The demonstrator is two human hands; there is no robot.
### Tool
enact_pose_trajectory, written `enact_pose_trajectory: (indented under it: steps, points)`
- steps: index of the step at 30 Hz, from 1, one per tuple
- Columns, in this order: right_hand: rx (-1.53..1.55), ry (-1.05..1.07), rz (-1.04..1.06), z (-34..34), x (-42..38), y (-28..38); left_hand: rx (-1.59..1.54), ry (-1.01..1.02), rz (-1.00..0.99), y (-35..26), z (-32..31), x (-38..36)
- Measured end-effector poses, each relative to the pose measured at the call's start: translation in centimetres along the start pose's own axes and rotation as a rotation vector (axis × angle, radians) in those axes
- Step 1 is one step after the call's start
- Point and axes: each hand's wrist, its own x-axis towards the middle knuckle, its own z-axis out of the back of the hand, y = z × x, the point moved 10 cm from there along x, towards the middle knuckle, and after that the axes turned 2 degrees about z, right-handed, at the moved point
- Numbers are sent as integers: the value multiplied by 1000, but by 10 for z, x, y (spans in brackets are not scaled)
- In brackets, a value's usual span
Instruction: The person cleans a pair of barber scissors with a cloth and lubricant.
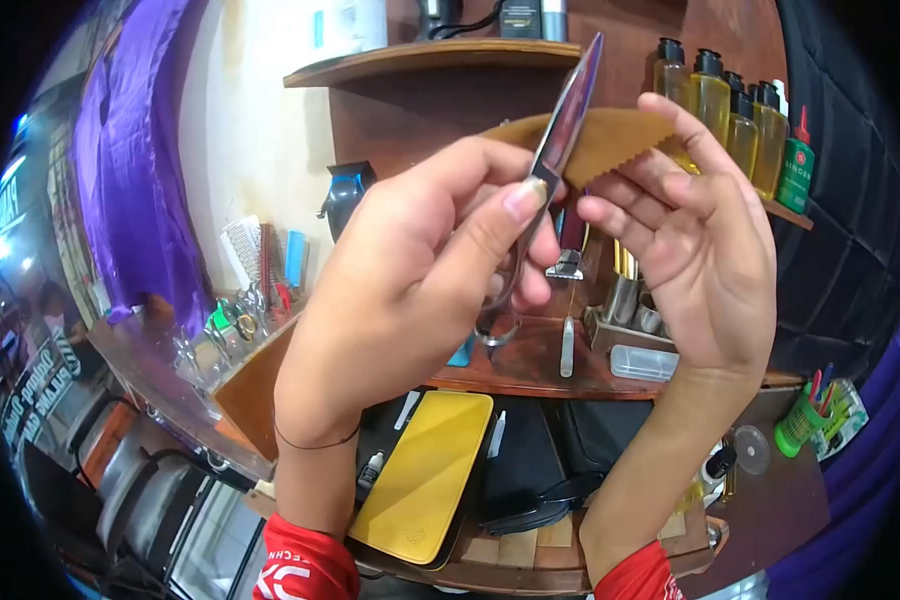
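Observation:
A pair of metal scissors (567, 125) points up and slightly right, gripped in my left hand (410, 265), with the thumb on the metal near the pivot. A finger loop shows below my fingers. Behind the blades stretches a brown cloth (620, 145) with a zigzag edge. My right hand (705, 240) has its palm toward me and fingers bent around the cloth's right end, the index fingertip at its top corner. Below both hands lies a yellow case (425, 475) on a black surface.
Several pump bottles (710, 95) and a green bottle (796, 165) stand on a right shelf. Combs (245, 255) and more scissors (235, 320) fill a wooden holder at left. A clear box (642, 363) lies on the counter, a green cup (798, 425) at right.

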Motion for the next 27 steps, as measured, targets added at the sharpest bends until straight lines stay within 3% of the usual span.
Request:
enact_pose_trajectory:
  steps: [16,18,22,24,27]
  points:
    - [-67,8,24,-11,7,-26,-3,-10,-124,4,0,-7]
    - [165,73,101,-16,9,-25,-36,21,-147,1,-3,-8]
    - [159,23,162,-21,7,-16,19,35,-207,-4,-8,-8]
    - [66,-101,185,-17,4,-10,20,30,-187,-5,-9,-9]
    - [-117,-22,97,-16,5,-14,38,7,-190,-4,-8,-9]
